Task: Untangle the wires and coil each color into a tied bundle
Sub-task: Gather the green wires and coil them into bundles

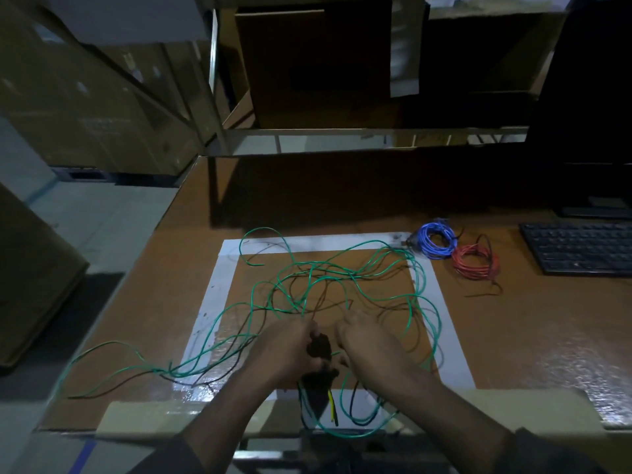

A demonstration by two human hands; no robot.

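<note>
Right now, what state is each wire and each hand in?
green wire: loose, tangled with the black wire across the taped square
black wire: loose, tangled
blue wire: coiled bundle, set aside
red wire: coiled bundle beside the blue one
left hand: gripping dark wire
right hand: fingers curled at the wires, grip unclear

I was looking at a storeroom or warehouse work corner: stacked cardboard boxes [85, 107] stood at the left, metal shelving [219, 97] held more cartons behind the brown desk [530, 319], and a keyboard [581, 249] sat below a dark monitor [588, 131].
</note>
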